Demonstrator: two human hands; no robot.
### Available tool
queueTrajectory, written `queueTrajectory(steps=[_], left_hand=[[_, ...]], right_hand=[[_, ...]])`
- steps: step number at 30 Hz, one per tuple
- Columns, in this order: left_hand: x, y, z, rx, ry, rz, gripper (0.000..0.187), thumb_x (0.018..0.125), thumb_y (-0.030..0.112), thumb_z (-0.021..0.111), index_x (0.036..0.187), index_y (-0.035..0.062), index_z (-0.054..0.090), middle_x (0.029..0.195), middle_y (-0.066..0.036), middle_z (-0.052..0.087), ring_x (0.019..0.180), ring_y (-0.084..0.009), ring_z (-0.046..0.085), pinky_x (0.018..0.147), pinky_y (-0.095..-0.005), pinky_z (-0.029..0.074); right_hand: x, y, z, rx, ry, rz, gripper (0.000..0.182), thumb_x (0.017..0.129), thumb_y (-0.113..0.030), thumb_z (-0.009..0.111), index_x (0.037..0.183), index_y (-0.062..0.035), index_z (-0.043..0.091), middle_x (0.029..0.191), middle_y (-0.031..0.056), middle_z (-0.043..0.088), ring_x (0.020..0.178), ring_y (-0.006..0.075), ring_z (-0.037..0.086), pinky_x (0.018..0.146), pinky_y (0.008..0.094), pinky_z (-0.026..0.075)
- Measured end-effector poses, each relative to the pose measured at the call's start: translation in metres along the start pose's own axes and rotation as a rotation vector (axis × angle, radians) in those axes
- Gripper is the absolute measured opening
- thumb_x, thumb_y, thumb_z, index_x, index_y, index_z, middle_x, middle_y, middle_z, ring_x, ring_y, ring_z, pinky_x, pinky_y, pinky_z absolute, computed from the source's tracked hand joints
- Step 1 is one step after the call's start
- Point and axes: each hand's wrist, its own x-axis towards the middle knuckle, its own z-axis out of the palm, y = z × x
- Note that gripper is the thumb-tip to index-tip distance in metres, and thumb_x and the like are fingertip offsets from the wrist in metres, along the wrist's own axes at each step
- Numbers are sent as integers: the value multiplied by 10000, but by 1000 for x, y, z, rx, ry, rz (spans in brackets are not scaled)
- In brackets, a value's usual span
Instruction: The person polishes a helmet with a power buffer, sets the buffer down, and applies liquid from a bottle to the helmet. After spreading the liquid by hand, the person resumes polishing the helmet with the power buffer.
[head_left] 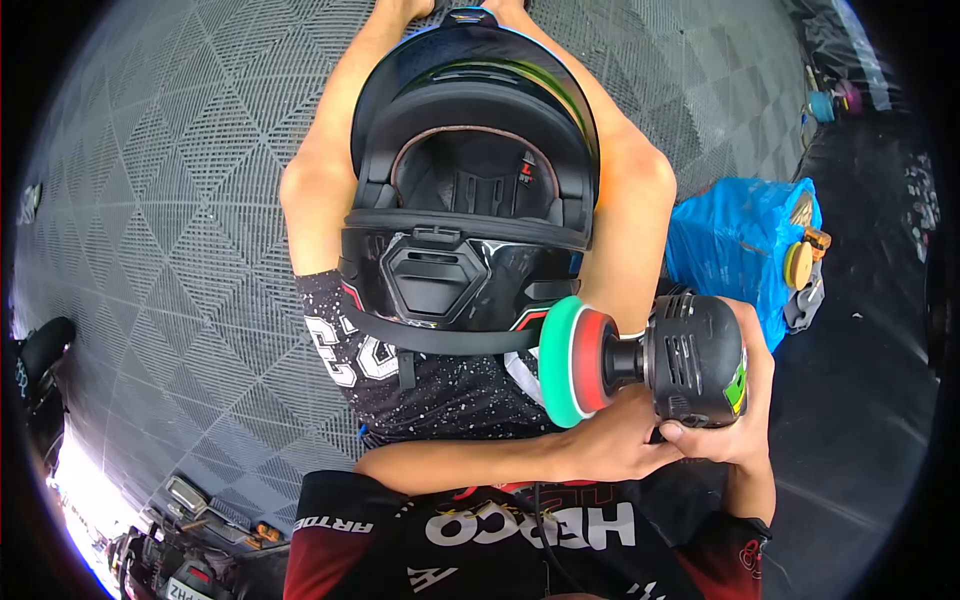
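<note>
A black polisher (698,360) with a green foam pad (562,362) on a red backing is held at my right side, its pad turned to the left. My right hand (752,385) wraps around the back of the machine's head, thumb underneath. From the left, my left hand (628,438) reaches across and grips the polisher from below, its fingers partly hidden. A glossy black full-face helmet (440,275) rests between my legs, its dark visor (375,100) raised and its padded inside showing. The green pad sits right by the helmet's lower right edge.
Grey ribbed floor tiles (200,210) spread to the left. Beyond my right leg stands a blue plastic bag (725,235) with a yellow round pad (798,265) at its side. Black sheeting (850,400) covers the right. Boxes and gear (190,500) lie at lower left.
</note>
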Motion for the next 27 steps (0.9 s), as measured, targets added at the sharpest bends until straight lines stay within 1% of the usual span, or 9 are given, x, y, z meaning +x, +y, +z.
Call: queueTrajectory(steps=[2, 5, 6, 9, 11, 13, 14, 21, 27], left_hand=[[3, 15, -5, -77, -55, -46, 341, 871, 205, 694, 1128, -8, 624, 1022, -238, 665, 982, -426, 641, 826, -477, 490], [3, 29, -9, -77, -12, 59, 344, 861, 182, 693, 1150, 10, 620, 1096, -215, 654, 1032, -404, 626, 884, -464, 488], [2, 30, -9, -11, -45, 52, 359, 844, 133, 673, 1179, 21, 609, 1155, -190, 637, 1076, -379, 608, 936, -454, 475], [1, 37, -11, -100, -68, 62, 376, 825, 89, 642, 1195, 31, 604, 1159, -178, 636, 1093, -369, 603, 955, -455, 466], [1, 40, -13, -111, -69, 130, 395, 806, 69, 623, 1199, 38, 601, 1150, -164, 639, 1099, -355, 601, 966, -449, 459], [2, 50, -18, -227, -60, 179, 386, 800, 75, 614, 1184, 36, 602, 1147, -162, 635, 1088, -354, 598, 967, -446, 457], [4, 51, -18, -182, -37, 172, 318, 790, 85, 603, 1105, 44, 622, 1064, -150, 651, 999, -334, 620, 892, -440, 482], [12, 47, -6, -210, -20, 285, 326, 788, 83, 592, 1109, 48, 626, 1083, -146, 651, 1028, -329, 614, 932, -433, 476], [59, 43, 9, -292, 78, 461, 333, 785, 82, 582, 1113, 52, 630, 1100, -142, 650, 1053, -325, 608, 966, -427, 470]], right_hand=[[0, -11, 0, -65, -8, -32, 892, 524, -271, 904, 1249, 38, 488, 1079, 127, 636, 986, 197, 646, 907, 320, 497], [4, -31, 3, -139, -21, 20, 984, 469, -349, 887, 1274, 47, 483, 1113, 110, 615, 1010, 179, 618, 914, 305, 480], [5, -38, 4, -169, -33, 27, 993, 458, -345, 892, 1273, 47, 484, 1123, 116, 613, 1032, 187, 618, 925, 316, 478], [8, -64, 6, -249, -77, 33, 989, 456, -340, 892, 1269, 49, 485, 1131, 121, 611, 1053, 199, 616, 937, 324, 474], [13, -74, 7, -295, -85, -11, 981, 457, -336, 891, 1263, 52, 488, 1096, 121, 628, 1020, 204, 634, 928, 326, 482], [19, -80, 6, -415, -144, -163, 973, 460, -334, 892, 1259, 53, 492, 1042, 117, 653, 963, 204, 660, 906, 324, 496], [22, -86, 8, -460, -140, -166, 963, 462, -326, 891, 1255, 52, 495, 1001, 118, 672, 918, 202, 679, 887, 322, 508], [39, -129, 18, -540, -242, -162, 938, 449, -308, 891, 1230, 56, 520, 1006, 138, 683, 923, 214, 696, 879, 329, 521], [63, -147, 14, -678, -271, -229, 930, 434, -301, 867, 1216, 72, 527, 971, 142, 681, 894, 217, 694, 865, 324, 520]])
